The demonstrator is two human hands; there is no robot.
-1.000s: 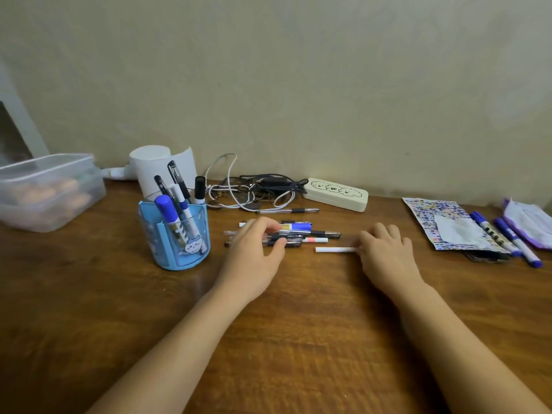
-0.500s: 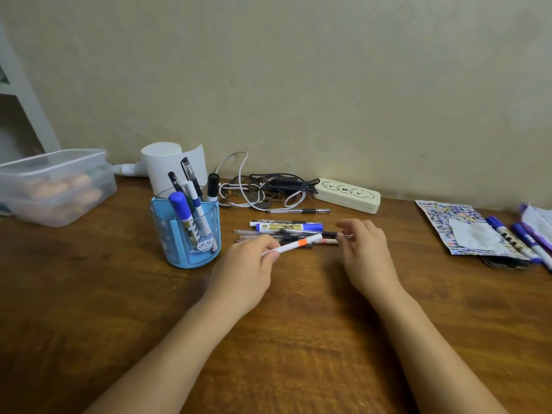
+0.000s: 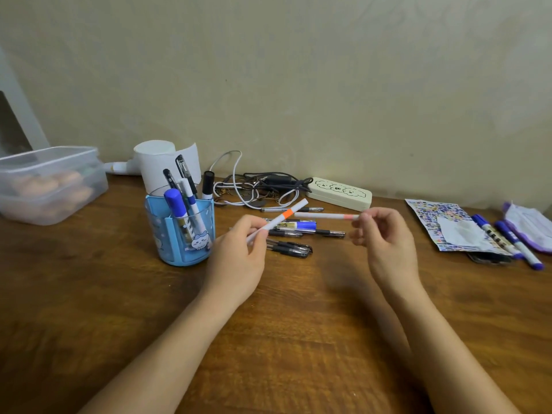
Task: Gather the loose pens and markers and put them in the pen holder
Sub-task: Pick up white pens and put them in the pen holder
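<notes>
A blue pen holder [image 3: 182, 234] stands left of centre on the wooden desk with several pens and markers upright in it. My left hand [image 3: 239, 258] pinches a white pen with an orange band [image 3: 279, 221], tilted up to the right above the desk. A thin white pen with a pale pink band [image 3: 325, 216] is held level by its right end in my right hand [image 3: 385, 243]. Below them lies a loose pile: a blue-capped marker [image 3: 298, 225] and several black pens [image 3: 291, 248]. Two more blue markers [image 3: 507, 240] lie at the far right.
A lidded clear plastic box [image 3: 50, 183] sits at the far left. Behind the holder are a white paper roll [image 3: 161, 162], tangled cables [image 3: 257, 189] and a cream case [image 3: 340, 192]. A patterned packet [image 3: 445, 225] and purple cloth [image 3: 531, 225] lie at the right.
Both hands rose off the pile, each lifting a white pen. The left pen tilted upward; the right hand drew its pen up and to the right.
</notes>
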